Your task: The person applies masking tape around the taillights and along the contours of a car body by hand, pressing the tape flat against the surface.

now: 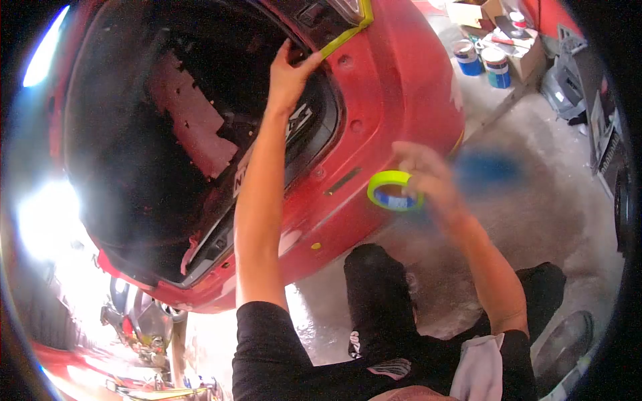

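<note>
My left hand (292, 79) is up at the rim of the open trunk of a red car (394, 100), its thumb and forefinger spread. The thumb touches the body close to the lower end of a strip of yellow-green tape (344, 39), which runs along the edge of the tail light (346, 8). My right hand (431, 177), a little blurred, grips a roll of yellow-green masking tape (380, 179) with a blue inner core. It is held in front of the rear body panel, apart from it.
Paint cans (496, 67) and cardboard boxes (518, 53) stand on the concrete floor at the upper right. Grey and black car parts (565, 87) lean along the right side. A blurred blue shape (491, 168) shows beyond my right hand. My bent knee (376, 274) is below the bumper.
</note>
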